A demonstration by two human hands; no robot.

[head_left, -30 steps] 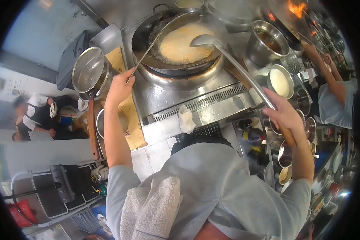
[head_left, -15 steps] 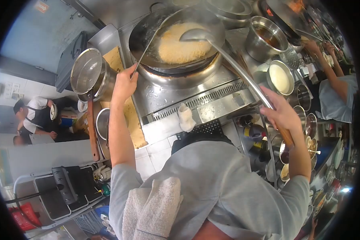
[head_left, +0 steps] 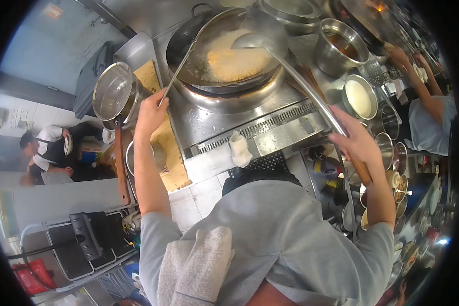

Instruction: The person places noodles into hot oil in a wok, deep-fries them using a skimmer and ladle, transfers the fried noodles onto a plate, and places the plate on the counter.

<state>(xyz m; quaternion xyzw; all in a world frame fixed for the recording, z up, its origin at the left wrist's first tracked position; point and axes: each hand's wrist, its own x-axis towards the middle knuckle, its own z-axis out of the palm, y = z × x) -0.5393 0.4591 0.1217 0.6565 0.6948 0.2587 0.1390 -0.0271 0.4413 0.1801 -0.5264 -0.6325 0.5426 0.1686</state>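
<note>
Steam hangs over a big dark wok [head_left: 181, 51] on the stove [head_left: 209, 122], where a batch of pale golden food [head_left: 239, 58] sits in bubbling oil, towards the near right part of the wok. Left hand [head_left: 150, 117] has its grip pinched around the thin metal handle of a skimmer [head_left: 178, 73], fingers closed, just off the wok's near left side, and the skimmer's rim arches over the far part of the pan. Right hand [head_left: 359, 137] has its grip wrapped round a long ladle [head_left: 313, 86], about where the steel meets the wooden end, with the ladle's bowl right at the golden food. Can't tell how deep either tool goes, too hazy. Over on the left, a wire-mesh strainer [head_left: 113, 92] with a wooden handle lies across a metal pot [head_left: 134, 104]. To the right of the wok there's a steel pot [head_left: 331, 58] of dark reddish-brown liquid, and nearer, a metal bowl [head_left: 359, 98] with something smooth and white in it. Crumpled white cloth [head_left: 239, 149] hangs at the stove's near edge. One person [head_left: 51, 148] is off to the left, another [head_left: 431, 115] at the right.
</note>
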